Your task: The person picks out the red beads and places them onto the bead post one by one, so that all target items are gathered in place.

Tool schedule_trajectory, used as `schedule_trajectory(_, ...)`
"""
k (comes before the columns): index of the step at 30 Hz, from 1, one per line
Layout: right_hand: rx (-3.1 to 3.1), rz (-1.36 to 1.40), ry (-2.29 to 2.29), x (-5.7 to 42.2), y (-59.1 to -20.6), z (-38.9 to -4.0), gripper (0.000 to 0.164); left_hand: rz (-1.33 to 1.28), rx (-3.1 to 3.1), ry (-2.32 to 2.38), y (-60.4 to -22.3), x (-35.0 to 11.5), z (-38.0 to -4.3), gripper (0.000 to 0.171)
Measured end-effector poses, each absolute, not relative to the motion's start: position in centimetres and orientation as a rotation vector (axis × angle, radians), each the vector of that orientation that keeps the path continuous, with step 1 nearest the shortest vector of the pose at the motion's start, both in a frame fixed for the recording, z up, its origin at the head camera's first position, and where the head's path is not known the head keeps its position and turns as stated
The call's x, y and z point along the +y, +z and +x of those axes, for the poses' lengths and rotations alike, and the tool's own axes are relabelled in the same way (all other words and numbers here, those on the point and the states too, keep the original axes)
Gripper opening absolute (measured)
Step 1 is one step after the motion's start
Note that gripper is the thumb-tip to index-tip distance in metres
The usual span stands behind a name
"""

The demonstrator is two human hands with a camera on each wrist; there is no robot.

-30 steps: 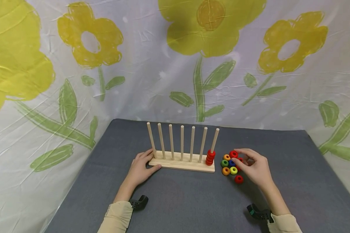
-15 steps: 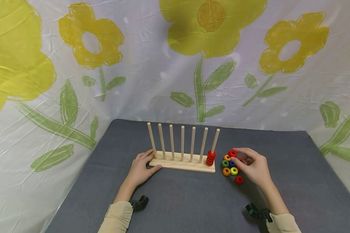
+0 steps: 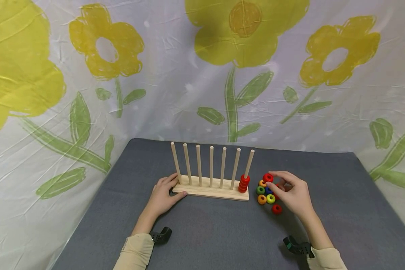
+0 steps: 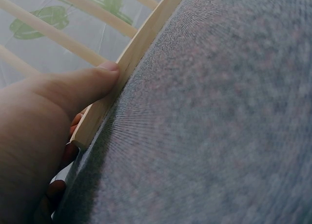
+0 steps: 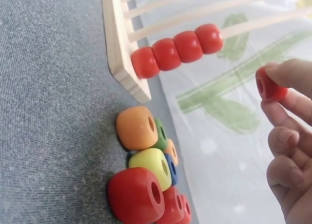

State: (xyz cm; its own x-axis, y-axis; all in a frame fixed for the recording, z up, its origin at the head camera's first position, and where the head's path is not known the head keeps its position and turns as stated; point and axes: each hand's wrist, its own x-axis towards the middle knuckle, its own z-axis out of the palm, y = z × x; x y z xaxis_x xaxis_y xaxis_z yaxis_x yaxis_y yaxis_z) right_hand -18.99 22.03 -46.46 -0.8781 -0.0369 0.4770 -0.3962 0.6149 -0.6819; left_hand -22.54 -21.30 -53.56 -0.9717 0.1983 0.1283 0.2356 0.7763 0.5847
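Observation:
A pale wooden bead rack [image 3: 210, 192] with a row of upright pegs stands on the table. Several red beads [image 3: 243, 183] are stacked on its rightmost peg. My left hand [image 3: 163, 193] holds the rack's left end, its thumb [image 4: 100, 78] on the front edge and its other fingers behind. Between thumb and fingertips, my right hand [image 3: 293, 193] pinches a red bead [image 5: 271, 84], raised over the loose beads right of the rack. Among these are an orange bead [image 5: 136, 127], a yellow bead [image 5: 150, 166] and a red bead [image 5: 135, 196].
Loose green [image 3: 260, 190] and blue [image 3: 268, 190] beads lie in the same cluster, partly under the right hand in the head view. A dark grey cloth [image 3: 209, 232] covers the table. Behind it hangs a flower-printed curtain [image 3: 168, 93].
My right hand has shifted slightly left with the pinched red bead, towards the rack. The left hand keeps its hold on the rack's end.

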Motion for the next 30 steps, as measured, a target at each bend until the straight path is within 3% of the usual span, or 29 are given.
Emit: schedule_trajectory(30, -2.392, 0.389, 1.189, 21.29, -45.79, -19.33, 0.032, -0.367, -2.895, -0.96, -53.59, -21.3, -22.55, 0.073)
